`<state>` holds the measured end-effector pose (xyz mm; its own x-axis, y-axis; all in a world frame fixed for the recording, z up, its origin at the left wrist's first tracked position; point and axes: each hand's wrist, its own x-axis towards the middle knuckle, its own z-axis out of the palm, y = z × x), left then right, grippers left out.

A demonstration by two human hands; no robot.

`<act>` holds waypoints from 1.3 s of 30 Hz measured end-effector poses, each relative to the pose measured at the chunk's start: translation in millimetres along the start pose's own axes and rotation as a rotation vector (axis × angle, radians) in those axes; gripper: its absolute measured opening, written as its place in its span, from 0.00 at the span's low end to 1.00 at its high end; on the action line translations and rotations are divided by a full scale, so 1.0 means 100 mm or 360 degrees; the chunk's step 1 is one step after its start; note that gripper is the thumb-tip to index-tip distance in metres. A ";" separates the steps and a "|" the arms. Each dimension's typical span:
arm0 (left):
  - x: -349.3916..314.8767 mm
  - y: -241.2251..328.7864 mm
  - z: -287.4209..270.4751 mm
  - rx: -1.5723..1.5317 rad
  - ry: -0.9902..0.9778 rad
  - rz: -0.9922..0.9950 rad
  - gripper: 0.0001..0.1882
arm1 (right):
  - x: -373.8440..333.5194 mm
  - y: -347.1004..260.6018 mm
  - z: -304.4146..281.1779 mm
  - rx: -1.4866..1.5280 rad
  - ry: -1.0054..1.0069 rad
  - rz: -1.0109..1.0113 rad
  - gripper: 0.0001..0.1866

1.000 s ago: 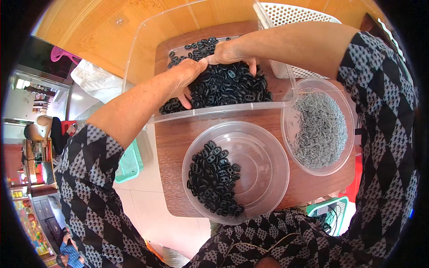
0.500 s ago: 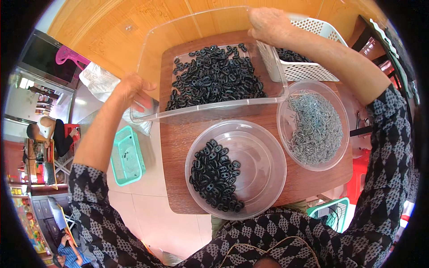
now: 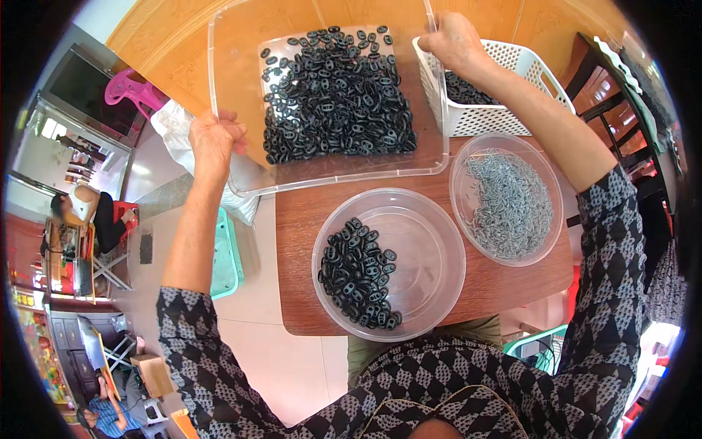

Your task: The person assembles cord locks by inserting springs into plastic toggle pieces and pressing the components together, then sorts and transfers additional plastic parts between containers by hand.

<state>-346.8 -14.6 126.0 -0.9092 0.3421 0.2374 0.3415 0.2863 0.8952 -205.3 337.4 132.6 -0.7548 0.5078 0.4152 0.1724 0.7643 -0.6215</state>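
Both of my hands grip a clear rectangular plastic bin [image 3: 336,178] by opposite sides. My left hand [image 3: 217,139] closes round its left rim, and my right hand [image 3: 455,42] holds its right rim near the far corner. Many small black oval pieces with two holes [image 3: 336,102] lie heaped inside the bin, which looks tilted. Nearer to me on the table stands a round clear tub [image 3: 431,274], with more of these black pieces [image 3: 357,274] piled on its left side. To its right, a second round tub holds many small silvery screws [image 3: 510,205].
A white perforated basket [image 3: 482,119] with black pieces stands right of the bin. The brown table [image 3: 300,307] ends at my lap. A turquoise basket [image 3: 227,260] and a white sack [image 3: 175,128] sit on the floor at left. Other people sit farther left.
The bin has shifted left and away from me, and its floor faces me more. My left hand, loose-fingered before, is closed on the rim.
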 end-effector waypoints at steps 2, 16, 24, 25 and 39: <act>-0.03 -0.08 0.07 -0.0087 0.0083 0.0066 0.12 | -0.04 -0.01 0.00 0.0002 0.0115 -0.0164 0.10; -0.17 -0.42 0.33 -0.0302 0.0440 0.0225 0.14 | 0.07 0.06 0.08 -0.0176 0.0382 -0.0228 0.13; -0.10 -0.65 0.43 -0.0424 0.0484 0.0298 0.14 | 0.12 -0.01 0.14 -0.0139 0.0668 -0.0366 0.05; -0.10 -0.67 0.44 -0.0424 0.0488 0.0299 0.14 | 0.13 0.02 0.12 -0.0130 0.0506 -0.0288 0.09; -0.10 -0.86 0.58 -0.0432 0.0576 0.0454 0.17 | 0.02 0.01 0.13 0.1340 -0.0290 -0.0626 0.05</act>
<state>-353.8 9.7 24.3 -0.8298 0.0279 0.5574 0.5566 -0.0310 0.8302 -214.8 334.2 124.6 -0.7610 0.1505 0.6311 -0.5753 0.2930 -0.7636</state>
